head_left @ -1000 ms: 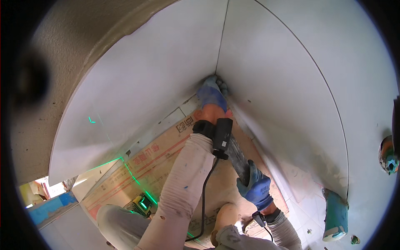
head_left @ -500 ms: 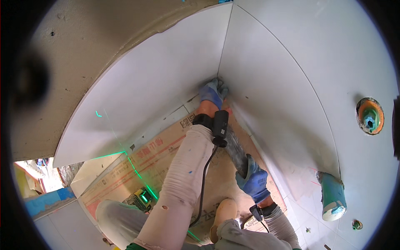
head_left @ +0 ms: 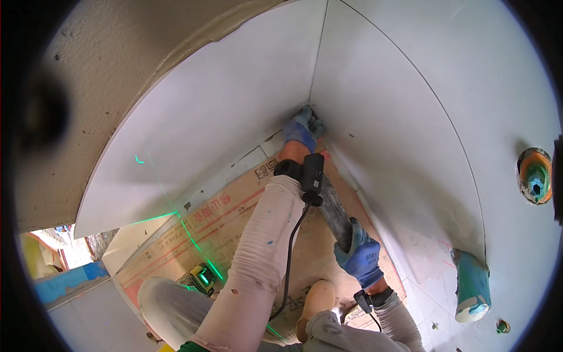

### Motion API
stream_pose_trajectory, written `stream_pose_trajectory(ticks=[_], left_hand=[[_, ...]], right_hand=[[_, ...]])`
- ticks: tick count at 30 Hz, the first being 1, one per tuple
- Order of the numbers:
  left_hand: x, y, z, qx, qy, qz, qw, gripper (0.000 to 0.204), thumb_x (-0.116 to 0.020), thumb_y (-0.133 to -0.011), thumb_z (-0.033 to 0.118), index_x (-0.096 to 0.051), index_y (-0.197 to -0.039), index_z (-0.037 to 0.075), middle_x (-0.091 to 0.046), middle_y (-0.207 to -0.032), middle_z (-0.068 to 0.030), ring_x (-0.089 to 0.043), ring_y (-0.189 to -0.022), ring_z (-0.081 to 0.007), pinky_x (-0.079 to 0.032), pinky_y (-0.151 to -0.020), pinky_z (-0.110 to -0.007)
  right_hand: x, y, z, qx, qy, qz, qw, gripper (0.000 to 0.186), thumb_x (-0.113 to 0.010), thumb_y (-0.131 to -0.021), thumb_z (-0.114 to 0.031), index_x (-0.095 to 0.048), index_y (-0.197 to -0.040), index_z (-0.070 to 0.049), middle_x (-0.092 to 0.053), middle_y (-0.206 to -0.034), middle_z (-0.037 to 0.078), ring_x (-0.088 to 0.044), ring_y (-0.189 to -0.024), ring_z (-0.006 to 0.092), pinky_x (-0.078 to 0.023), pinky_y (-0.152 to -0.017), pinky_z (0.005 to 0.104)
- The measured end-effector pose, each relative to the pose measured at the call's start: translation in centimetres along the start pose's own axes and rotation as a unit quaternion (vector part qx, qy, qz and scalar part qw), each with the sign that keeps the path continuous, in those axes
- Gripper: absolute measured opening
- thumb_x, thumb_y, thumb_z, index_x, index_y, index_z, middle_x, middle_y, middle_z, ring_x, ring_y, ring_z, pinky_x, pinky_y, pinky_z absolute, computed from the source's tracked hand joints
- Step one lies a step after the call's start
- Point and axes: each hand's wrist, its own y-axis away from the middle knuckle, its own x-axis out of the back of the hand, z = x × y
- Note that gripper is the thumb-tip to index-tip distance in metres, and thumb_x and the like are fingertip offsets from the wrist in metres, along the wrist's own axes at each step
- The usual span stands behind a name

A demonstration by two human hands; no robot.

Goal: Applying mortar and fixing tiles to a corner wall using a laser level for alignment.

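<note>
My left hand, in a blue and grey work glove, reaches into the low corner where two large white wall tiles meet. Its fingers are bent together against the bottom of the joint; whatever they may pinch is hidden. My right hand, gloved the same way, grips the near end of a long, flat dark grey bar. The bar's far end disappears behind my left wrist. On the left stands one big white tile, and another white tile forms the wall on the right.
Printed brown cardboard covers the floor. A laser level by my left knee throws green lines across floor and left tile. From the right wall project a green pipe stub and a round fitting. Bare mortar wall lies far left.
My left fingers have shifted slightly and curled in at the corner. The right hand with the bar has stayed almost in place. The view has moved a little.
</note>
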Motion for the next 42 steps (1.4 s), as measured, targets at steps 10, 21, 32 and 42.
stream_pose_trajectory(ticks=[10,21,32,42], left_hand=[[0.9,-2.0,1.3,0.069,0.047,-0.089,0.993,0.009,-0.066,-0.099,0.021,-0.063,-0.092,0.016,-0.057,-0.076,-0.0004,-0.058,-0.071,-0.0189,-0.052,-0.066,-0.037],[2.6,3.8,0.8,0.059,-0.062,-0.087,0.993,0.012,-0.063,-0.1,0.02,-0.063,-0.091,0.012,-0.059,-0.074,0.0007,-0.056,-0.064,-0.0153,-0.049,-0.06,-0.031],[1.0,20.1,10.6,0.024,-0.632,-0.233,0.738,0.021,-0.068,-0.096,0.024,-0.066,-0.088,0.004,-0.065,-0.071,-0.0046,-0.064,-0.067,-0.0114,-0.053,-0.059,-0.028],[10.1,39.5,28.6,0.015,-0.696,-0.249,0.674,0.026,-0.065,-0.099,0.025,-0.067,-0.101,-0.001,-0.069,-0.084,-0.005,-0.066,-0.076,-0.0126,-0.055,-0.07,-0.028]], right_hand=[[-0.2,-0.4,-0.3,-0.008,-0.006,0.023,1.0,0.07,-0.077,-0.07,-0.021,-0.054,-0.132,0.003,-0.07,-0.093,0.021,-0.069,-0.074,0.0389,-0.056,-0.065,0.0455],[-0.3,0.6,-0.5,0.007,0.012,0.021,1.0,0.072,-0.075,-0.074,-0.024,-0.051,-0.135,0.004,-0.068,-0.097,0.019,-0.068,-0.077,0.0373,-0.055,-0.065,0.0444],[0.5,-0.2,0.2,-0.007,0.005,0.038,0.999,0.065,-0.076,-0.081,-0.037,-0.055,-0.131,-0.001,-0.07,-0.096,0.023,-0.069,-0.084,0.0416,-0.055,-0.072,0.0474],[2.3,1.1,-4.4,-0.164,-0.274,0.066,0.945,0.027,-0.061,-0.099,-0.01,-0.064,-0.119,0.006,-0.07,-0.11,0.008,-0.062,-0.102,0.0166,-0.049,-0.093,0.0316]])
